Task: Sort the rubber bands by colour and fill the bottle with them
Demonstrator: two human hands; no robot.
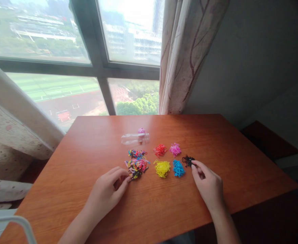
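A mixed heap of small coloured rubber bands (pixel 138 165) lies left of centre on the table. My left hand (pixel 110 187) is at its near left edge, thumb and forefinger pinched on a band there. To the right are sorted piles: red bands (pixel 160 150), pink bands (pixel 175 149), yellow bands (pixel 162 168) and blue bands (pixel 179 168). Black bands (pixel 188 161) form the rightmost pile. My right hand (pixel 208 183) reaches that pile from the right, its thumb and forefinger closed at the black bands. What sits inside its pinch is partly hidden.
Behind the heap lies a clear plastic bag or sleeve (pixel 133 138), with a small pink-purple object (pixel 142 130) at its far side. The wooden table (pixel 98 135) meets a window and curtain (pixel 175 67) at the back. A white curved bar (pixel 24 222) stands at the lower left.
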